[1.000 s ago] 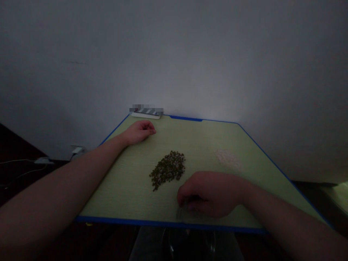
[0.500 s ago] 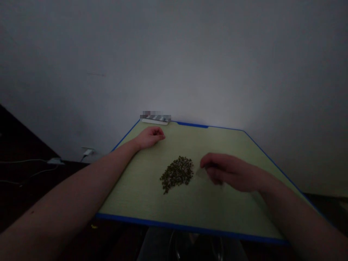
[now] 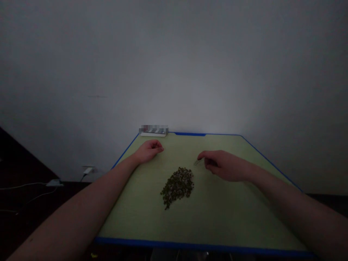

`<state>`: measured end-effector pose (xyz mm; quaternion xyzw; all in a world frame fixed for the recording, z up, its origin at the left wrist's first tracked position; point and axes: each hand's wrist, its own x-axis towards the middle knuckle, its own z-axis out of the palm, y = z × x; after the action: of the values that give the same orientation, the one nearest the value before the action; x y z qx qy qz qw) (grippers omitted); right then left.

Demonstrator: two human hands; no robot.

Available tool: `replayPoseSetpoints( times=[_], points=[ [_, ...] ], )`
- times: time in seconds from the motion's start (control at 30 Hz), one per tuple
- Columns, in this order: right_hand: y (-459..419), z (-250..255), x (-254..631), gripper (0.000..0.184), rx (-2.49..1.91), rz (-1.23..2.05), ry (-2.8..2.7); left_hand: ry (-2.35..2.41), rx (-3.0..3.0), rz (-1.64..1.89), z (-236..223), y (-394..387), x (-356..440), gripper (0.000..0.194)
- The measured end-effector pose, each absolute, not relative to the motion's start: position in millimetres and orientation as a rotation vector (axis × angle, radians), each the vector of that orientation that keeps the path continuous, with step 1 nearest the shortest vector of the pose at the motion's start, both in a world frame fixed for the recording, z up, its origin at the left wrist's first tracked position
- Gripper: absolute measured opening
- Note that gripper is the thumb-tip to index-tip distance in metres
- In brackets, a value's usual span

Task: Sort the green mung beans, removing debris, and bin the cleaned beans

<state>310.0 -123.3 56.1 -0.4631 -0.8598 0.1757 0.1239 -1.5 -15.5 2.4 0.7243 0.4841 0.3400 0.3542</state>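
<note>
A heap of small dark green beans (image 3: 178,186) lies in the middle of a pale green table with a blue rim (image 3: 190,248). My left hand (image 3: 148,149) rests on the table's far left part, fingers curled in loosely, nothing seen in it. My right hand (image 3: 221,165) hovers just right of and beyond the heap, fingers closed around a small clear object (image 3: 197,162) that sticks out toward the left; I cannot make out what it is.
A small white flat thing (image 3: 153,132) lies at the table's far edge against the grey wall. On the dark floor to the left are a plug and white cables (image 3: 54,182). The room is dim.
My right hand moved from the near table edge up and away, past the heap, carrying the small clear object. The view tilted so the table sits lower. The left hand stayed put.
</note>
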Motion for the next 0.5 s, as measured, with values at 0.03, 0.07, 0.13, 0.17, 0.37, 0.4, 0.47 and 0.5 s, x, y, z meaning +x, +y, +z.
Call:
replayPoseSetpoints(
  times=[0.03,0.07,0.13,0.17,0.37,0.4,0.47,0.5],
  points=[
    [-126,54,307,0.037,-1.341,0.444,-2.514,1.245,1.867,0.878,2,-15,-2,0.025],
    [-129,50,306,0.039,-1.328,0.385,-2.496,1.24,1.858,0.88,2,-15,-2,0.025],
    [-135,43,305,0.045,-1.295,0.282,-2.445,1.225,1.826,0.879,1,-15,-3,0.025],
    [-138,39,305,0.047,-1.28,0.253,-2.418,1.223,1.813,0.881,0,-15,-4,0.025],
    [-142,27,305,0.045,-1.272,0.373,-2.242,1.204,1.751,0.894,-2,-13,-8,0.025],
    [-140,26,304,0.044,-1.268,0.408,-2.216,1.202,1.752,0.892,-3,-13,-9,0.024],
    [-136,23,303,0.042,-1.264,0.468,-2.17,1.207,1.753,0.889,-3,-12,-10,0.024],
    [-135,22,302,0.041,-1.263,0.498,-2.154,1.213,1.754,0.887,-3,-12,-10,0.025]
  ],
)
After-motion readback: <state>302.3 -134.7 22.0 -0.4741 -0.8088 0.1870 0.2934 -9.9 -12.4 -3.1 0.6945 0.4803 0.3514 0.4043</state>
